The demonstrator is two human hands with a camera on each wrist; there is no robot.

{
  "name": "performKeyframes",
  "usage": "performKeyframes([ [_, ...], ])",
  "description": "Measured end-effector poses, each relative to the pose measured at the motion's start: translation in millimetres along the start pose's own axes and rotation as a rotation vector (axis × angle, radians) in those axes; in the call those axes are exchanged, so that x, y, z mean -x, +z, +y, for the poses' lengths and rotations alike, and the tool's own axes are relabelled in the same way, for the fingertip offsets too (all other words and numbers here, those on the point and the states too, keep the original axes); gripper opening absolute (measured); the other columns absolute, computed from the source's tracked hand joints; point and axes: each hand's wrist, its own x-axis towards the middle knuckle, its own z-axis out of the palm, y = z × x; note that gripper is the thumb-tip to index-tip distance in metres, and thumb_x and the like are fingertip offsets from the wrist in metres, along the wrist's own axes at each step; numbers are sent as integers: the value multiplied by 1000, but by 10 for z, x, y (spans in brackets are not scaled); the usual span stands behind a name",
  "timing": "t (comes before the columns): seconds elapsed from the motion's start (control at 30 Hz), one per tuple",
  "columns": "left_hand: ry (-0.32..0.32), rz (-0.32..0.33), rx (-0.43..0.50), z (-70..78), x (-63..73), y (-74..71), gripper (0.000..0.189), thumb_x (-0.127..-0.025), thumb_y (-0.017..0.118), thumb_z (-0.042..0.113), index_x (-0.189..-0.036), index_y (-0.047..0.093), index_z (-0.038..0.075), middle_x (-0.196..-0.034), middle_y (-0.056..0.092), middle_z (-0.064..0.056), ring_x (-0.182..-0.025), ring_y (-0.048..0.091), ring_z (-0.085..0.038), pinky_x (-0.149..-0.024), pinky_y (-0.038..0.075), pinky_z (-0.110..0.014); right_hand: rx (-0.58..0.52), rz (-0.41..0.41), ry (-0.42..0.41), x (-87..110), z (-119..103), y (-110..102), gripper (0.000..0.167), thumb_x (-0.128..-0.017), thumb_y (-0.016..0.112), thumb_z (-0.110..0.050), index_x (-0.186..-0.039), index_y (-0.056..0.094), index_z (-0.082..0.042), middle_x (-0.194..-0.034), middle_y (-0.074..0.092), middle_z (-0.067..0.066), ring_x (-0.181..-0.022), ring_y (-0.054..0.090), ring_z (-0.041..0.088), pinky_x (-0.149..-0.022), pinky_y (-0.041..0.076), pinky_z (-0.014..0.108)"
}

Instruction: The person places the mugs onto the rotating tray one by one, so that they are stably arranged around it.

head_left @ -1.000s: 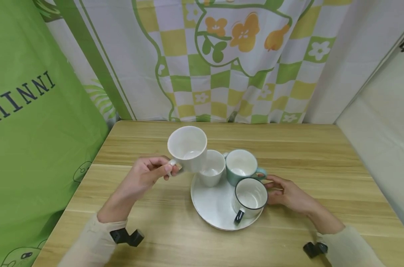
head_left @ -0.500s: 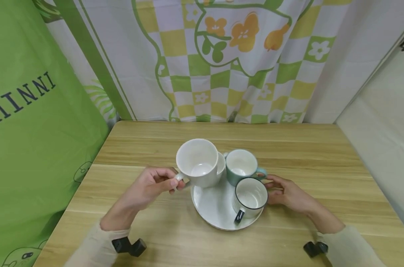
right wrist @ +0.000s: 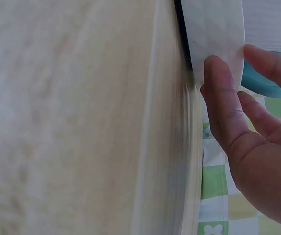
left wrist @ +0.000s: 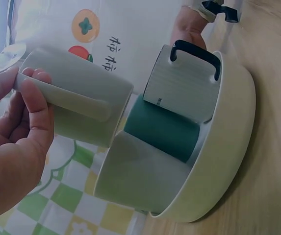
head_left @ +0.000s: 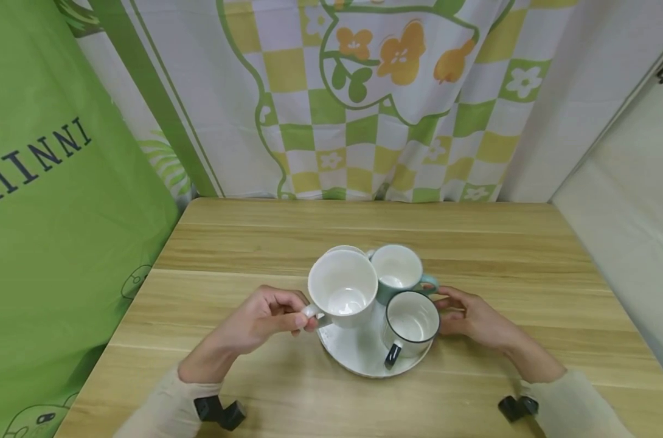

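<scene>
My left hand [head_left: 271, 319] pinches the handle of a white mug [head_left: 342, 283] between thumb and fingers. In the left wrist view this mug hangs clear above the round white dish [left wrist: 233, 132], with its handle [left wrist: 64, 98] toward the palm. Three vessels stand in the dish: a plain white cup [left wrist: 140, 171], mostly hidden behind the held mug in the head view, a teal mug [head_left: 386, 295] and a white mug with black rim and handle [head_left: 410, 344]. My right hand [head_left: 468, 316] touches the dish's right side; its relaxed fingers [right wrist: 221, 83] lie against the outer wall.
The dish stands on a wood-grain table [head_left: 244, 231]. A checked, fruit-printed curtain [head_left: 364, 134] hangs along the back edge. Green cloth [head_left: 63, 243] covers the left side, and a pale panel [head_left: 627, 170] borders the right.
My left hand has brought the white mug right and toward me, from the dish's back left to over its left part, now covering much of the plain cup. The right hand stays put.
</scene>
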Motion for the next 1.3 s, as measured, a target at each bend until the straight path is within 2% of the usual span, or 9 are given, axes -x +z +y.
performKeyframes([
  [0.23,-2,-38,8,-51,11,24,15,-97,61,2,-94,73,11,-95,71,5,-89,65,-5,-71,52,-15,4,0,-6,-7,12,-6,81,-90,72,-13,-151,24,11,-136,52,35,-112,65,31,-84,53,19],
  [0.37,-11,-55,-24,-72,14,37,12,-97,61,1,-93,69,-6,-95,72,7,-88,63,-5,-70,52,-16,2,-1,-9,-10,12,-10,81,-90,72,-13,-151,24,10,-136,52,35,-112,65,31,-84,53,20],
  [0.5,-25,-76,-41,-104,13,48,22,-96,61,1,-94,61,-20,-95,73,9,-87,63,-4,-69,52,-17,-2,-1,-7,-14,16,-11,81,-91,72,-12,-151,24,10,-137,52,35,-112,65,30,-84,53,20],
  [0.8,-36,-113,-27,-282,18,33,22,-97,61,2,-94,61,-20,-96,72,10,-87,65,-4,-68,53,-17,-1,-2,-18,-4,7,-6,80,-91,71,-12,-151,24,12,-136,53,36,-112,65,31,-85,54,20],
  [0.9,-28,-126,-28,-347,23,11,22,-97,61,2,-94,62,-19,-96,72,6,-87,66,-5,-68,53,-17,0,-1,-18,-3,8,-4,80,-91,72,-13,-151,24,12,-136,53,36,-113,65,32,-85,53,20],
  [1.03,-24,-135,-53,-424,22,-36,21,-97,61,5,-94,64,-16,-91,70,-18,-86,65,-6,-68,53,-19,-11,0,-9,-4,12,-3,81,-91,72,-12,-151,22,12,-136,52,36,-113,65,31,-85,53,20],
  [1.1,-30,-137,-65,-457,22,-60,22,-97,62,7,-94,65,-15,-91,69,-23,-85,65,-5,-68,53,-19,-16,0,-5,-5,11,-4,82,-91,72,-11,-151,22,11,-136,51,37,-112,65,30,-85,53,20],
  [1.17,-37,-144,-67,-494,21,-82,23,-97,62,8,-94,64,-15,-92,71,-17,-85,64,-5,-69,53,-18,-18,0,-4,-6,8,-5,82,-90,72,-11,-151,22,12,-137,51,37,-111,66,28,-85,53,20],
  [1.3,-58,-165,-58,-570,16,-113,25,-97,63,8,-94,63,-17,-97,71,6,-87,64,-4,-72,53,-17,-15,0,-3,-8,1,-7,83,-90,73,-12,-151,22,11,-137,51,36,-110,66,25,-85,53,20],
])
